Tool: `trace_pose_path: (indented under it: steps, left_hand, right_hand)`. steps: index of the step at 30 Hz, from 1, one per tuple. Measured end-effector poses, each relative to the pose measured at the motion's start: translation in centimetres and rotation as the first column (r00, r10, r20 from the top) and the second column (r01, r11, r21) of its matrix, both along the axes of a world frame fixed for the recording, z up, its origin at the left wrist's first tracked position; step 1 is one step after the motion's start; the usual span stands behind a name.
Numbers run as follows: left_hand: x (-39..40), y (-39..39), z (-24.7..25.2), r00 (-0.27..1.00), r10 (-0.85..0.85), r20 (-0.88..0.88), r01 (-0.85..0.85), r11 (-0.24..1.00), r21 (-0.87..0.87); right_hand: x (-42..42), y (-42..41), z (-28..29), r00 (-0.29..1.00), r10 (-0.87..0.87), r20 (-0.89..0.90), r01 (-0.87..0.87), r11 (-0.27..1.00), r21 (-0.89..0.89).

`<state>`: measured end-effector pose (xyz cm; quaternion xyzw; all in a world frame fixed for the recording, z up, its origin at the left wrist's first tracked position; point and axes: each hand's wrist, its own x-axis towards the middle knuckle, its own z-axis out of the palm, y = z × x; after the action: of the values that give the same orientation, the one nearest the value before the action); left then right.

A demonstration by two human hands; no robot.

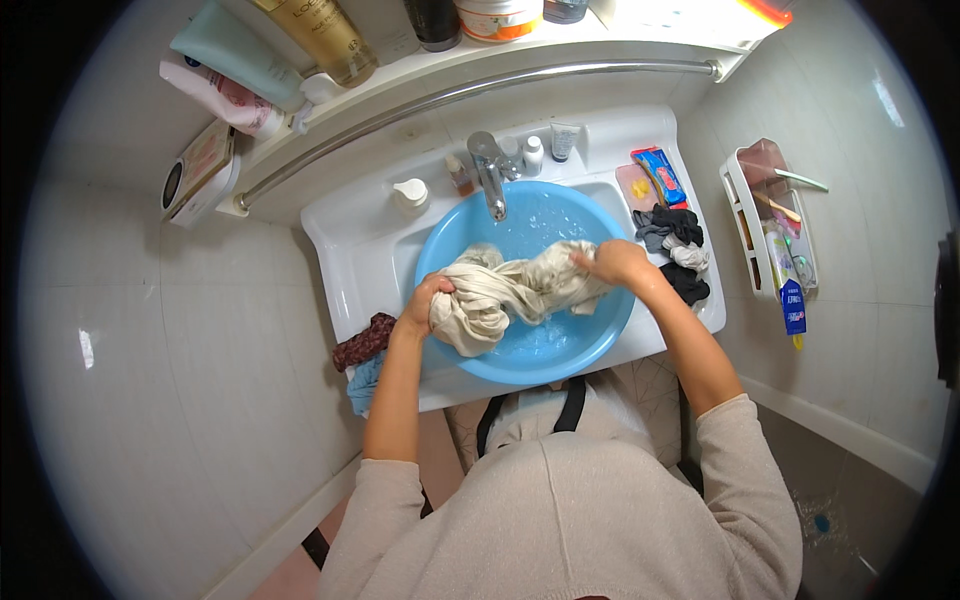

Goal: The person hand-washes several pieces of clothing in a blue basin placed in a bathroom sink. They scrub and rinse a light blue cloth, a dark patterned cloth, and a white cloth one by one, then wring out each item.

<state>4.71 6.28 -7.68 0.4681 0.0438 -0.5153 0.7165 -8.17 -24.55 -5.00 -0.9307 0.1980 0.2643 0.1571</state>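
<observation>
A wet cream-coloured cloth (472, 300), perhaps a garment, is bunched and partly twisted between my two hands. My left hand (426, 304) grips its left bundle near the rim of a blue plastic basin (617, 330). At the other end, my right hand (619, 264) holds the cloth, slightly blurred, by the basin's right side. Rippling water (540, 217) shows inside the basin, behind and below the cloth. Over the basin's back edge reaches a chrome faucet (489, 176). My right fingertips are partly hidden in the folds.
The basin sits on a white sink (360, 255). Dark and white small fabric pieces (679, 255) lie at right, beside a soap bar on a tray (637, 187). Maroon cloth (365, 343) and blue cloth (366, 382) lie at left. A pump bottle (411, 196) stands behind. Above runs a metal rail (450, 94).
</observation>
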Motion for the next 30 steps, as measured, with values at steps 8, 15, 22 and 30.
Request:
trace_pose_path:
  steps: [8, 15, 22, 30]
  left_hand:
    - [-0.4, 0.6, -0.6, 0.95, 0.083, -0.302, -0.171, 0.946, -0.276]
    - [0.8, 2.3, -1.5, 0.985, 0.022, -0.169, -0.049, 0.986, -0.156]
    - [0.6, -2.1, 3.3, 0.395, -0.738, 0.547, 0.311, 0.668, 0.677]
    - [-2.4, -9.1, 8.0, 0.719, -0.362, 0.594, 0.17, 0.919, 0.355]
  right_hand:
    - [-1.5, 8.3, -4.6, 0.793, 0.211, 0.571, -0.371, 0.911, 0.179]
    - [-0.3, 5.6, -3.3, 0.77, -0.586, 0.251, 0.089, 0.488, 0.868]
    - [2.2, 2.1, 6.9, 0.719, -0.612, 0.329, -0.054, 0.423, 0.905]
    - [6.0, 4.4, 13.1, 0.768, -0.233, 0.597, -0.365, 0.607, 0.706]
